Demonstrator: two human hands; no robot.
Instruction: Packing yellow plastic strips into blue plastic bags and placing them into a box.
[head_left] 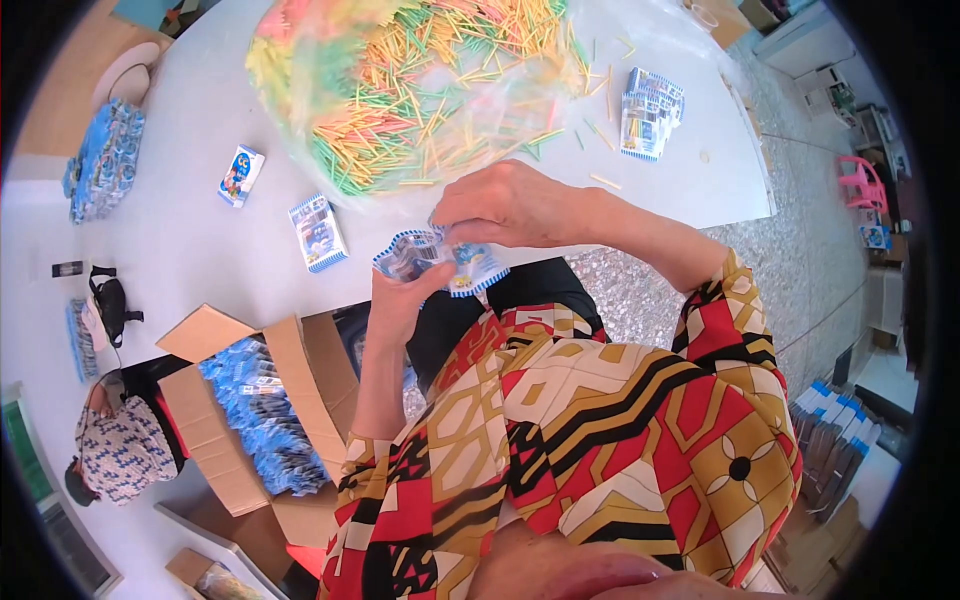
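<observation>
My left hand [400, 300] is closed on a small blue-and-white packet [480, 272] with striped edges, holding it over the table's near edge. The thumb lies across its front. Just above, my right hand [510, 205] bends its fingers together at the packet's upper edge; what the fingertips pinch, if anything, is hidden. Beyond both hands lies a big heap of thin yellow, green and pink sticks [385, 150], partly under a clear plastic bag [490, 110]. To the left on the table are a filled packet [318, 235] and a smaller blue-and-white packet [241, 176].
Several packets [650, 120] are stacked at the right of the white table [700, 185], with loose sticks nearby. More packets [105, 160] stand far left. An open cardboard box [215, 430] of blue packets sits at my left. Another person [125, 440] is beyond it.
</observation>
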